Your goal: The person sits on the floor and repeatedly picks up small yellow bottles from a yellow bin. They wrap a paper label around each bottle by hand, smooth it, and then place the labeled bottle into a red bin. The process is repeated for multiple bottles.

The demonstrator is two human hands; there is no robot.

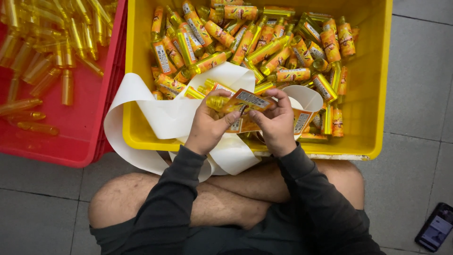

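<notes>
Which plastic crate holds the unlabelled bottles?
The red plastic crate on the left; its small amber glass bottles are bare, while the yellow plastic crate holds labelled ones.

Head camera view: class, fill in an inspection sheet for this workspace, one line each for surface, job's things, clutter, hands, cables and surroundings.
Surface: grey tiled floor; the person sits cross-legged on it.
Job's things: small yellow bottle held over the yellow crate, an orange label being pressed onto it; the crate holds many labelled bottles; white backing strip trails over the crate's edge.
Clutter: red crate on the left with unlabelled bottles.
Hands: left hand grips the bottle; right hand holds the label against it.
Cables: nothing seen.
Surroundings: a phone lies on the floor at lower right.
</notes>
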